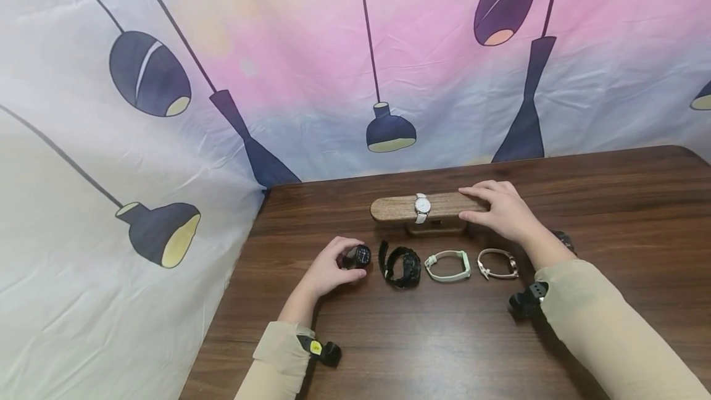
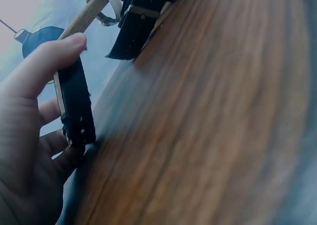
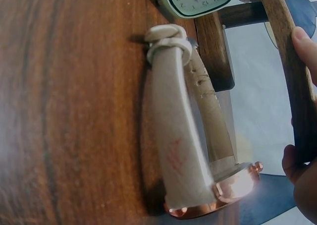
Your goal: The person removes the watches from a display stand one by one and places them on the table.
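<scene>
At the left of the row, my left hand (image 1: pixel 326 269) holds a black watch (image 1: pixel 363 256) between thumb and fingers. Its dark strap (image 2: pixel 78 103) shows between them in the left wrist view. My right hand (image 1: pixel 504 213) grips the right end of a wooden watch stand (image 1: pixel 386 208), thumb on the near side and fingers on the far side. A white-strapped watch (image 1: pixel 423 205) is wrapped around the stand's bar. Below the stand lie a black watch with an open strap (image 1: pixel 410 267), a mint-green watch (image 1: pixel 466 264) and a pale-strapped watch (image 3: pixel 181 121) with a rose-gold case.
Another dark watch (image 1: pixel 563 240) sits partly hidden behind my right forearm. Everything stands on a dark wood-grain table (image 1: pixel 422 344). A printed cloth (image 1: pixel 311 66) with lamp pictures hangs along the table's back and left edges.
</scene>
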